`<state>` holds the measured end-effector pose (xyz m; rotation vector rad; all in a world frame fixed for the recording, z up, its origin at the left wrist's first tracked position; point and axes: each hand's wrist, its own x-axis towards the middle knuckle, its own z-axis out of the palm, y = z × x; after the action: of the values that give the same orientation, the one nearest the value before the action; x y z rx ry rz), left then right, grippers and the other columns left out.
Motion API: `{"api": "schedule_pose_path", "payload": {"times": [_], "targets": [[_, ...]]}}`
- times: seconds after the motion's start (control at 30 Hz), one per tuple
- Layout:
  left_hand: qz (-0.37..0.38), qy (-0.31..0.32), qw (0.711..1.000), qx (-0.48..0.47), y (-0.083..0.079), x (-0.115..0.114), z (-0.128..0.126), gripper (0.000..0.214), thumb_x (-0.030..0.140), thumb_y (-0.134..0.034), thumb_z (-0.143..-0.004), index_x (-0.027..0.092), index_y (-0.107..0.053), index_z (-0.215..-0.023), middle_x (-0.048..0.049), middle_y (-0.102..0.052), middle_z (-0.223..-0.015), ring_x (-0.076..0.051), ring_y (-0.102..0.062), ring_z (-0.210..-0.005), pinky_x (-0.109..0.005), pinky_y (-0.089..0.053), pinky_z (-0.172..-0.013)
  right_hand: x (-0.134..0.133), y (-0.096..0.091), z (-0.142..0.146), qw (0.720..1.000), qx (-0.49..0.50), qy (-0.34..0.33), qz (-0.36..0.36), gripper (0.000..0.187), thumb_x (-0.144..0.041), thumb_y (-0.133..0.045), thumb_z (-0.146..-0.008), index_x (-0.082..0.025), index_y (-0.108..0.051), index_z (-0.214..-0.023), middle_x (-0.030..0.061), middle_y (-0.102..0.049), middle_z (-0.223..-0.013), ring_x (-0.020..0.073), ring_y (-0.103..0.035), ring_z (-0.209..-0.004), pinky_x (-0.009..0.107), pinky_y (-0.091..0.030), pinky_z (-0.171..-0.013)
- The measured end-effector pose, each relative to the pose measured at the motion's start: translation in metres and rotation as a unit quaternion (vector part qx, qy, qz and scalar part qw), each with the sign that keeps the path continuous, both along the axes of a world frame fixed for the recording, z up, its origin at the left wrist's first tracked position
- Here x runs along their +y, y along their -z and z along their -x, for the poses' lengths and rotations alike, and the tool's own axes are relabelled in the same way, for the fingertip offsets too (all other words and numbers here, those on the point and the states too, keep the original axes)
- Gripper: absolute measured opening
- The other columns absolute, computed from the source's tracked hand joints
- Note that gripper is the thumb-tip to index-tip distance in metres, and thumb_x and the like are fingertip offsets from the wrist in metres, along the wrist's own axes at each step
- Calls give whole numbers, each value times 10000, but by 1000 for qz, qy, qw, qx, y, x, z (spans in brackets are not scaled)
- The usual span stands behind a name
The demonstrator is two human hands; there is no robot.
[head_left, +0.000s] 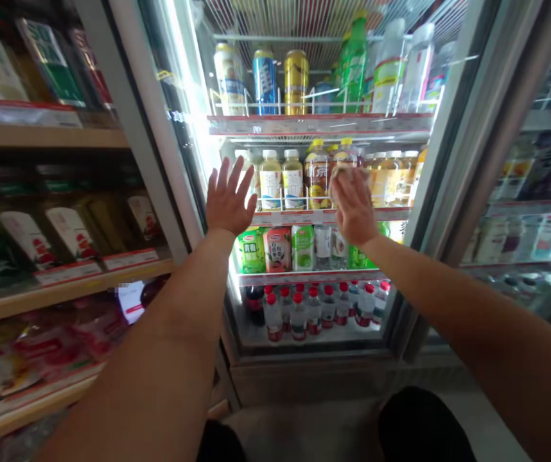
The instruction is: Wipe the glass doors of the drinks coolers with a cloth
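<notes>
A: Hands and cloths, counted?

B: Hands, two, both raised before the glass door (468,128). Left hand (231,196) open, fingers spread, tips upward. Right hand (356,212) with fingers close together over a pale cloth (340,171); cloth count, one. Gripped or merely pressed flat: cannot tell, palm side turned away.

A: Cloth position?

B: Under the right fingers, in line with the yellow-capped bottles (317,174) on the second level. Actual contact with glass: not certain from this view.

A: Direction, long axis?

B: Crumpled; visible edge roughly left to right along the fingertips. Full long axis undetermined. Right fingers pointing up and slightly left.

A: Stock behind the glass?

B: Cans (296,82) on the top shelf, three. Yellow-capped bottles, two in front. White-capped bottles (270,183) at left, three, leftmost partly behind the left hand. Drink packs (278,250) left of the right wrist, three: green, red, green. Red-capped bottles (298,317) at the bottom, overlapping; exact count unreliable.

A: Hidden, cut off?

B: Most of the cloth, under the hand. Both forearms (183,327), cropped at the frame edges. Side-shelf bottles (70,228) at left, blurred.
</notes>
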<state>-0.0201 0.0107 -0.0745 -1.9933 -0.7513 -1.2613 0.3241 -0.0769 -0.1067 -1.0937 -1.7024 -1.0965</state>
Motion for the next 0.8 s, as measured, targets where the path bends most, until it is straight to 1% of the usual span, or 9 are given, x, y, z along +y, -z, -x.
{"api": "schedule_pose_path", "payload": {"times": [0.07,0.1,0.23,0.3,0.37,0.47,0.53,0.7,0.8], "targets": [[-7,1,1000,-3,0,-2,0,647,414,-488,-1055,250,-425,-1678,-48,-338,-1762,-315,-162,-1674,-585,-84,-1384,-4,10,16,998,-46,-13,51,676,-179,-424,-1005,-262,-451,-1675,24,-461,-1687,303,-236,-1656,589,-282,-1359],[-11,0,1000,-3,0,-3,0,648,397,-494,-1048,254,-427,-1677,-48,-343,-1760,-312,-166,-1674,-578,-89,-1385,-3,3,19,997,-48,-17,57,681,-173,-439,-994,-277,-467,-1666,9,-460,-1688,301,-244,-1654,584,-283,-1361],[-6,-10,1000,2,0,-4,0,658,379,-495,-1039,269,-416,-1683,-36,-322,-1768,-297,-146,-1677,-563,-88,-1385,17,-66,23,998,64,-8,-12,731,-140,-428,-953,-226,-449,-1679,-1,-344,-1750,315,-141,-1677,586,-185,-1392],[2,-9,1000,2,0,-5,-1,656,380,-488,-1038,266,-419,-1681,-37,-318,-1769,-298,-141,-1678,-564,-84,-1385,25,-82,31,994,105,-10,-37,745,-137,-413,-957,-218,-415,-1697,-7,-304,-1766,317,-92,-1683,595,-140,-1399],[6,-4,1000,-1,0,-6,-1,646,386,-484,-1042,255,-434,-1673,-45,-333,-1763,-301,-150,-1677,-558,-77,-1386,25,-67,43,996,85,-29,-29,750,-151,-416,-975,-251,-372,-1717,-20,-309,-1762,318,-86,-1682,620,-131,-1395],[9,7,1000,-6,-1,-8,-2,634,386,-487,-1045,239,-457,-1661,-58,-356,-1753,-307,-164,-1674,-550,-72,-1388,14,-18,58,996,-31,-68,44,762,-150,-433,-999,-331,-321,-1730,-41,-403,-1716,293,-187,-1667,622,-178,-1388],[12,14,1000,-8,-1,-8,-2,629,394,-485,-1052,243,-458,-1662,-54,-351,-1755,-308,-162,-1675,-554,-67,-1388,11,-5,63,990,-86,-82,80,792,-132,-457,-992,-359,-297,-1733,-58,-419,-1705,274,-232,-1657,597,-208,-1389],[14,17,1000,-13,-1,-7,-2,625,474,-483,-1077,273,-452,-1668,-29,-346,-1758,-293,-156,-1677,-533,-53,-1391,29,-56,74,996,-1,-90,9,817,-96,-448,-979,-309,-269,-1747,-55,-330,-1750,286,-134,-1677,610,-171,-1393],[17,13,1000,-11,-1,-7,-1,627,515,-460,-1092,272,-449,-1671,-38,-347,-1757,-299,-158,-1676,-544,-53,-1390,35,-55,88,995,19,-101,-5,792,-91,-412,-998,-290,-257,-1749,-44,-295,-1766,279,-72,-1682,614,-130,-1394]]}}
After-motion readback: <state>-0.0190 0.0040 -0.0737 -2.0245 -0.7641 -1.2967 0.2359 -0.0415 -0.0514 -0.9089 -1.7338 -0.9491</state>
